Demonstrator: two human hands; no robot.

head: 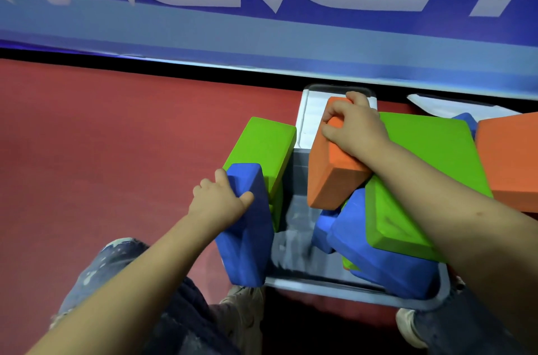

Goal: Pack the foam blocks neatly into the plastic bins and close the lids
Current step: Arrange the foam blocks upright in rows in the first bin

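Packing step, bin part full. Left hand has its fingers wrapped over the top edge of a blue block, which stands on end at the left wall of the plastic bin; long axis near vertical, leaning slightly. A green block stands just behind it. Right hand clamps an orange block, tilted, long axis running away from the person, low end over the bin's open middle. Likely next: lower both flat into that gap. Jumbled blocks at right need squaring first.
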